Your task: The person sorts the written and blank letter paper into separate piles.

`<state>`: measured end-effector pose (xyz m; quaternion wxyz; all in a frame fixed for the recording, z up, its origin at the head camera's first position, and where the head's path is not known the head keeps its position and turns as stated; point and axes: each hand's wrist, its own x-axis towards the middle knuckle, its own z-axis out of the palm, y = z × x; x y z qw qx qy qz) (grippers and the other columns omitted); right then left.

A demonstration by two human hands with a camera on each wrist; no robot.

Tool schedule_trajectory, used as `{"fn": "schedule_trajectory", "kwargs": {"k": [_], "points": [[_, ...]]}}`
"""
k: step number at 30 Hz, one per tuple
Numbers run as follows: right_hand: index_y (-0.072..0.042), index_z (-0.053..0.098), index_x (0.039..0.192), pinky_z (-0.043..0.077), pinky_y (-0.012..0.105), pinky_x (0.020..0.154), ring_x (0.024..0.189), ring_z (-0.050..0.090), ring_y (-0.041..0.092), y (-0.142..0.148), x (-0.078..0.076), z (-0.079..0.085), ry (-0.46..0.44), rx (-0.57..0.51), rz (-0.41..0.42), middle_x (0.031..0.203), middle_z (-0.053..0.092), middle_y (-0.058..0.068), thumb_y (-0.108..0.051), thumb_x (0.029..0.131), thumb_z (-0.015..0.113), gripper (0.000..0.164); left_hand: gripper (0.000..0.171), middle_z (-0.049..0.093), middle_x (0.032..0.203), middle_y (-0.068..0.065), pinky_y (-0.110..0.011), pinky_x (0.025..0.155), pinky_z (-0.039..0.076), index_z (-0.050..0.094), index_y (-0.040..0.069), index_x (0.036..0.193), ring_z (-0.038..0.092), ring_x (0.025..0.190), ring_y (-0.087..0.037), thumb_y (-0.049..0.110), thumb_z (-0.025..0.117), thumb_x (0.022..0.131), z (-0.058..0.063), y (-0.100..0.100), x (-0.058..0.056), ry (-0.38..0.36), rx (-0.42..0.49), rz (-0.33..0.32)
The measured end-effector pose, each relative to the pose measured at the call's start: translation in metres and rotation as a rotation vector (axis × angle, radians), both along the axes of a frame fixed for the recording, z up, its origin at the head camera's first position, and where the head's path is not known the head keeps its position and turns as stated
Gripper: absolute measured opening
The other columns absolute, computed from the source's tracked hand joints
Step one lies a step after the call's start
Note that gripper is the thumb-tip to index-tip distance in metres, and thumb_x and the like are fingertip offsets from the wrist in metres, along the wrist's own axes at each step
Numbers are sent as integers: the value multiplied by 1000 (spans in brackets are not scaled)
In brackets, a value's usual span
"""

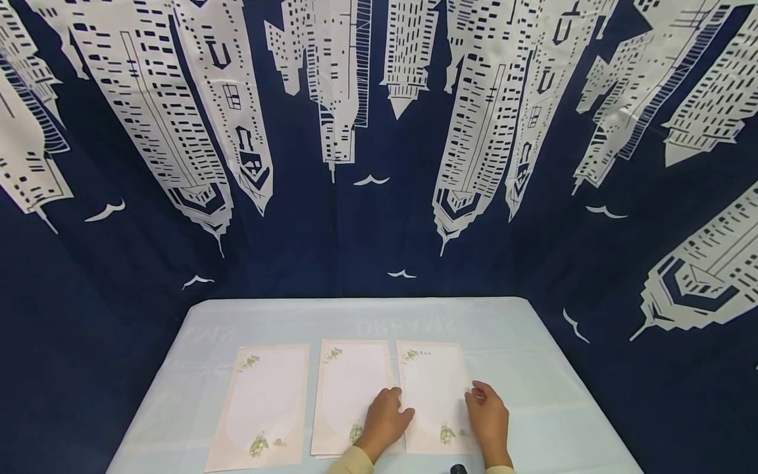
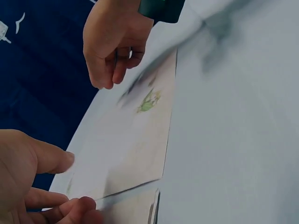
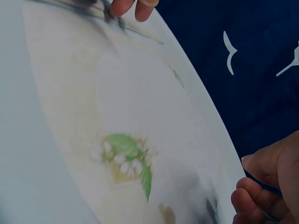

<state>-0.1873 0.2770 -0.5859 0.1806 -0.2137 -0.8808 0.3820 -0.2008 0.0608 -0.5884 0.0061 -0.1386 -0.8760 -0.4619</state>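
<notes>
A pale sheet of decorated paper [image 1: 432, 395], printed with green leaves and bearing small dark marks near its top left corner, lies flat between both hands. My left hand [image 1: 387, 421] is over the gap between this sheet and the middle sheet [image 1: 349, 395]; in the left wrist view its thumb stands apart from the bent fingers [image 2: 77, 210]. Beside the sheet's right edge is my right hand [image 1: 490, 418], with its fingers loosely bent. The left wrist view shows that right hand [image 2: 117, 46] just above the paper, with nothing visible in its grasp.
Another matching sheet [image 1: 266, 401] lies at the left. The middle sheet seems to have more paper under it. A small black object [image 1: 458, 469] shows at the bottom edge. A pale cloth covers the table [image 1: 551, 421], with a dark blue skyline curtain [image 1: 355, 230] behind.
</notes>
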Motion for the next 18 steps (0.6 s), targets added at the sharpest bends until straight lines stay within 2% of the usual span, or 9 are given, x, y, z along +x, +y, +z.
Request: {"fn": "schedule_trajectory", "kwargs": {"k": [5, 11, 15, 18], "points": [[11, 65, 116, 56, 50, 78, 92, 68, 40, -11, -2, 7, 10, -18, 30, 100, 70, 23, -5, 89, 69, 32, 41, 56, 83, -2, -36, 65, 49, 66, -9, 115, 54, 70, -16, 18, 76, 86, 3, -15, 0, 32, -30, 83], [9, 67, 115, 58, 45, 74, 91, 70, 36, -38, -10, 12, -24, -48, 139, 98, 71, 18, -7, 90, 70, 31, 36, 63, 89, -8, -37, 66, 51, 69, -5, 114, 60, 73, -18, 16, 76, 86, 8, -50, -2, 83, -48, 210], [7, 69, 113, 59, 43, 75, 90, 71, 33, -62, -17, 11, -35, -58, 214, 94, 71, 12, -9, 90, 71, 28, 35, 66, 93, -10, -43, 71, 54, 70, -3, 114, 66, 80, -26, 16, 77, 86, 8, -77, -2, 98, -65, 302], [6, 70, 110, 59, 41, 75, 87, 71, 30, -80, -18, 7, -32, -57, 284, 91, 71, 9, -7, 88, 73, 26, 39, 68, 99, -15, -50, 78, 54, 69, -4, 117, 67, 90, -35, 17, 77, 86, 8, -94, 2, 70, -78, 343]]}}
